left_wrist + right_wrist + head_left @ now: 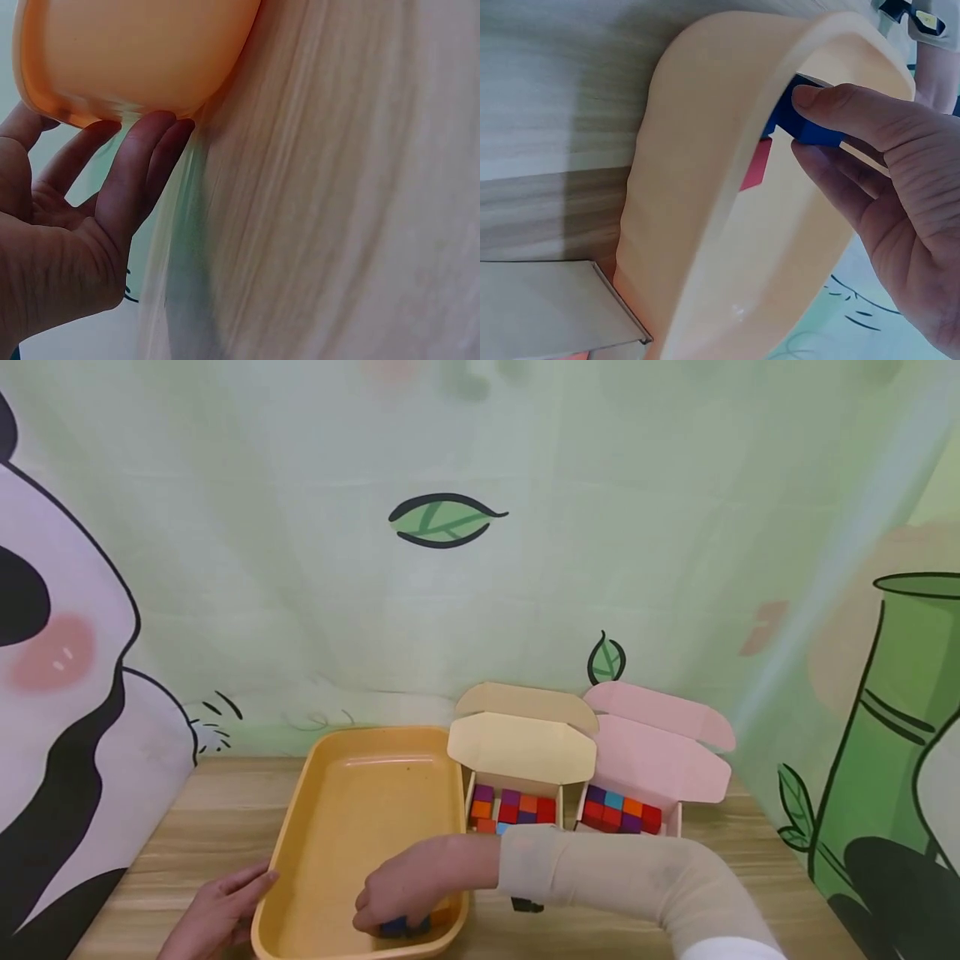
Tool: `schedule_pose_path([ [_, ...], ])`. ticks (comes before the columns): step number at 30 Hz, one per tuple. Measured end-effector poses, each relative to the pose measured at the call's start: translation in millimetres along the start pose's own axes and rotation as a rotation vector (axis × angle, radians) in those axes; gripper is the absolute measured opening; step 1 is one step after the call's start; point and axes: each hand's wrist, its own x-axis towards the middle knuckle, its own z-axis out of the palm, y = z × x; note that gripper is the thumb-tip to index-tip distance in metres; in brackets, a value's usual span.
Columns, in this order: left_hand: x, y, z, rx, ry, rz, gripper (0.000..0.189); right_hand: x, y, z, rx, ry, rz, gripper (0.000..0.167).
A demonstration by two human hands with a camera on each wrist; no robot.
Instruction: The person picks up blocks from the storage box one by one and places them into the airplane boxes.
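A blue cube block [816, 129] is pinched between the thumb and fingers of my right hand [408, 883], low over the near right corner of the yellow tray [367, 810]. Beside it in the tray lie another blue block and a reddish-orange block [756, 165], partly hidden by the tray wall in the right wrist view. My left hand [90, 187] grips the tray's near left edge, thumb at the rim and fingers against the outer wall.
Right of the tray stand a cream box [521, 747] and a pink box [660, 760], lids raised, holding several coloured blocks [517, 808]. My right forearm crosses in front of both. A small black object [527, 905] lies below the sleeve. A printed cloth [300, 568] hangs behind the wooden table.
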Motion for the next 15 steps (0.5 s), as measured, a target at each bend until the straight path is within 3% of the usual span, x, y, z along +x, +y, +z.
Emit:
schedule_pose_path([
  [5,0.7,-0.8,-0.7,-0.015,-0.004,0.002,0.074,-6.6,0,-3,0.0,0.008,0.044,0.029],
  [15,1.4,-2.8,-4.1,-0.009,-0.025,0.003,0.076,-30.9,3,-8,-0.097,0.116,0.076,0.032],
])
